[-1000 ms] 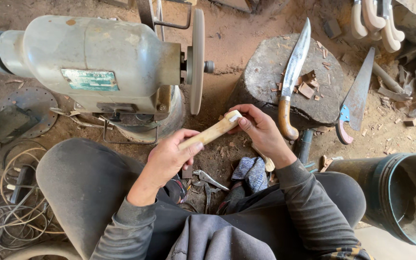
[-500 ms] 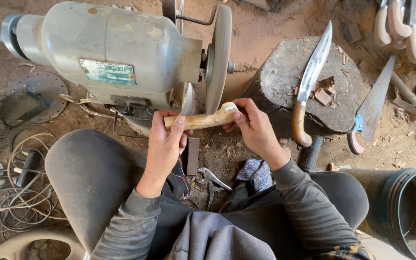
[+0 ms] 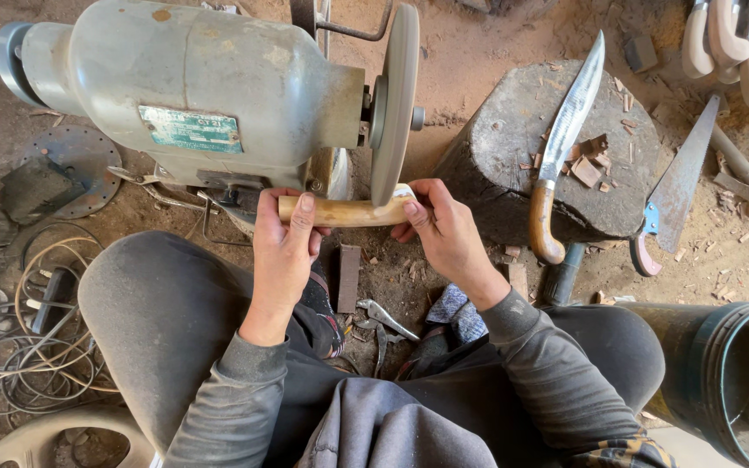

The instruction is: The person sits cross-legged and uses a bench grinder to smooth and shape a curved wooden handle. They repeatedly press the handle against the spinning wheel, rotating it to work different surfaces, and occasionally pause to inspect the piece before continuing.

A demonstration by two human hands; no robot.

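A pale wooden handle (image 3: 348, 211) lies level, held at both ends just under the lower edge of the grinding wheel (image 3: 394, 100), which touches it near its right end. The left hand (image 3: 283, 251) wraps its fingers closed around the left end, the thumb laid along the top. The right hand (image 3: 444, 227) pinches the right end, fingers curled shut beneath it and thumb on the near side. The wheel sits on the right of a grey bench grinder motor (image 3: 192, 91) that fills the far left of the scene. To the right stands a dark stump block (image 3: 513, 173) with a long curved knife (image 3: 561, 147) resting on it, wood chips around it. Further right a saw blade (image 3: 678, 186) leans on the ground. Near the knees lie pliers (image 3: 383, 322) and a small wooden block (image 3: 348, 277). A dark bucket (image 3: 726, 381) stands near right, and coiled cables (image 3: 19, 347) lie near left.
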